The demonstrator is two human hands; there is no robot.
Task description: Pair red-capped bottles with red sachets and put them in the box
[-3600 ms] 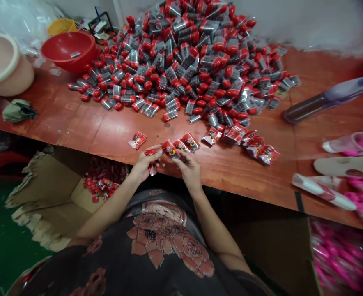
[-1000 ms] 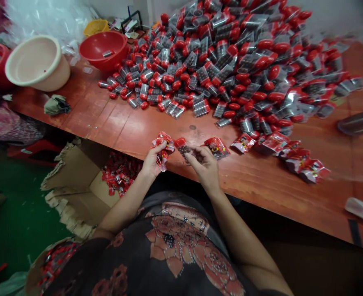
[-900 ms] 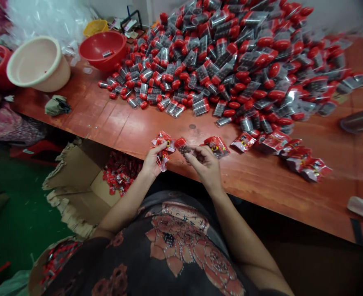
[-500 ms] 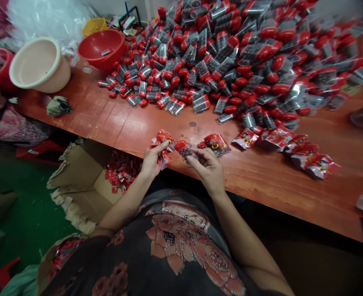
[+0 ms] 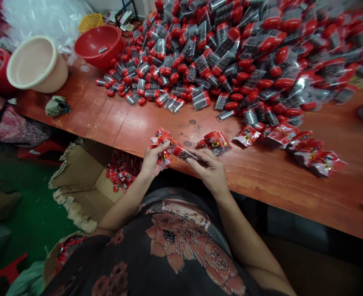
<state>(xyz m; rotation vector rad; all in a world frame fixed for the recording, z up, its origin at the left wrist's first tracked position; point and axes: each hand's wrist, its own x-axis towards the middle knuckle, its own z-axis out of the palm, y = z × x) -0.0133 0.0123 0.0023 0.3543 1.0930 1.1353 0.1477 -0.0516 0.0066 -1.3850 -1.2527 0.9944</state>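
Note:
My left hand (image 5: 151,161) is closed on a small bunch of red printed wrappers (image 5: 161,135), thumb on top, over the table's front edge. Between the thumb and fingers of my right hand (image 5: 211,167) is a clear container (image 5: 187,155) with dark contents. Its red-capped end points left and meets the red wrapper at my left hand; whether the cap is inside the wrapper I cannot clearly tell. Just beyond my right hand lie red printed packets (image 5: 216,142) on the table. More filled packets (image 5: 281,135) form a row to the right.
A large heap of red-capped clear containers (image 5: 201,68) covers the back of the table (image 5: 116,127). A red bowl (image 5: 98,47), a cream tub (image 5: 35,68) and a crumpled cloth (image 5: 57,106) stand or lie at left. Below, a torn cardboard box (image 5: 76,181) holds red packets.
My right hand has brought the container's red cap up against the wrapper at my left hand, where a gap showed before. The view has shifted slightly.

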